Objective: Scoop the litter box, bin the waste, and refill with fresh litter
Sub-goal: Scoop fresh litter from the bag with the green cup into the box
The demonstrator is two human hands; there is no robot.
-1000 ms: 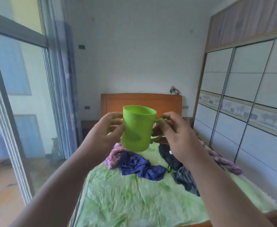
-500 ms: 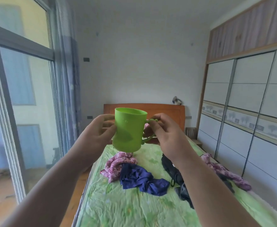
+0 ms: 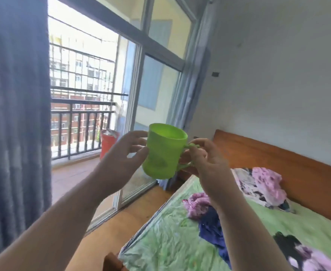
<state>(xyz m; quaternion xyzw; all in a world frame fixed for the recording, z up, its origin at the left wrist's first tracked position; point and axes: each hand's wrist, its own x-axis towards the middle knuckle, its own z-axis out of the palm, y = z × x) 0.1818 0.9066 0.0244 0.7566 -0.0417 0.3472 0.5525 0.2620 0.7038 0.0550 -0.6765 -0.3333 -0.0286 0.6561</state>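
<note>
Left hand (image 3: 124, 155): fingers curled round the left side of the green cup (image 3: 163, 151), thumb tip on its front wall. Right hand (image 3: 205, 161): thumb and fingers pinching the cup's handle from the right. Both forearms come up from the bottom edge.

Cup is at frame centre, held in mid-air, upright with a slight tilt, mouth open to the camera. Can't tell if there's anything inside.

Below and right of the hands: bed (image 3: 160, 243) with a wrinkled green sheet, filling the lower right. Loose clothes lie on it:
- pink cloth (image 3: 198, 202)
- dark blue garment (image 3: 209, 227) touching the pink cloth's lower side
- black garment (image 3: 285, 243) near the lower right
- pink garment (image 3: 266, 182) further up, close to the wooden headboard (image 3: 278, 159) at right

Wooden floor (image 3: 112, 222) runs between the bed and the sliding glass door (image 3: 153, 94) at upper centre.

Behind the left hand, through the opening: red bucket (image 3: 109, 141) on the balcony, just beside the dark railing (image 3: 78, 118), with buildings beyond.

Grey-blue curtain (image 3: 14, 114) covers the left edge. White wall (image 3: 278, 75) fills the upper right, with a small dark switch plate (image 3: 215, 74).
</note>
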